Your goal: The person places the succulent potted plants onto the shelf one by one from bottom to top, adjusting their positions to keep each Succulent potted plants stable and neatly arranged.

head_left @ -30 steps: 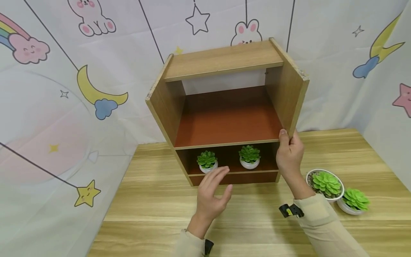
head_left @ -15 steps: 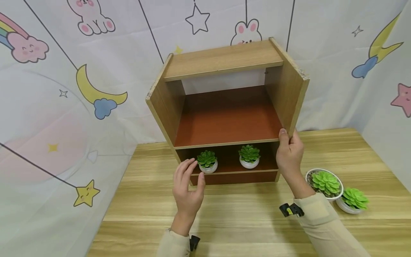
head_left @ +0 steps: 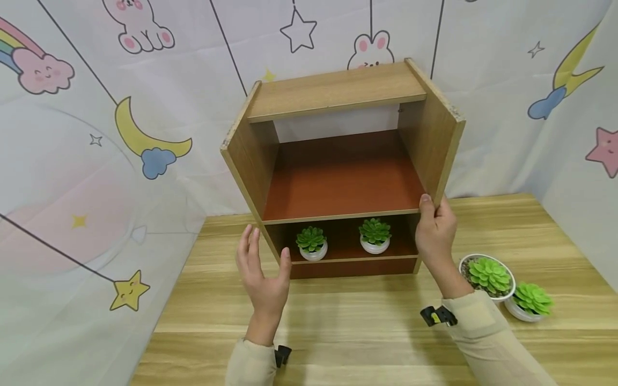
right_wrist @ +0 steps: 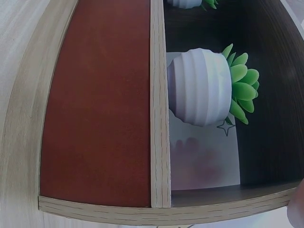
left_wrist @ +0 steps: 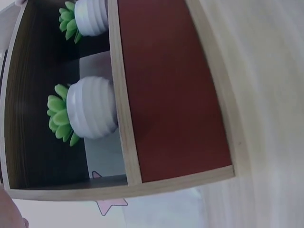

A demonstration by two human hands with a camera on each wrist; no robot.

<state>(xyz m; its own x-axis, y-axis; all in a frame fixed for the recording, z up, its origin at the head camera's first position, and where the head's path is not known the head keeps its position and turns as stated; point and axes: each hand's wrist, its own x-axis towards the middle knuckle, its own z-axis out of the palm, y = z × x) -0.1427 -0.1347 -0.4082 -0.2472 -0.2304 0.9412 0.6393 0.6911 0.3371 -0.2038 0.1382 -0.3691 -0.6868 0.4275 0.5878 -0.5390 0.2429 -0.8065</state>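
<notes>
A small wooden shelf unit (head_left: 345, 179) with a red-brown middle board stands on the table. My right hand (head_left: 436, 233) grips the lower part of its right side panel, thumb on the front edge. By the left side panel my left hand (head_left: 263, 273) is raised with fingers apart and thumb spread, holding nothing. Two green succulents in white ribbed pots sit in the lower compartment: a left potted succulent (head_left: 312, 244) and a right potted succulent (head_left: 375, 236). The left wrist view shows the left pot (left_wrist: 92, 107) near the compartment's end; the right wrist view shows the right pot (right_wrist: 202, 88).
On the wood-grain table (head_left: 362, 332), right of my right forearm, stand a larger white bowl-shaped pot with a succulent (head_left: 488, 276) and a smaller potted succulent (head_left: 529, 301) beside it. A white cartoon-printed cloth (head_left: 318, 32) hangs behind the shelf unit and along both sides.
My left hand has moved left, from in front of the left potted succulent to beside the left side panel. My right hand keeps its grip, and the shelf unit and plants stay in place.
</notes>
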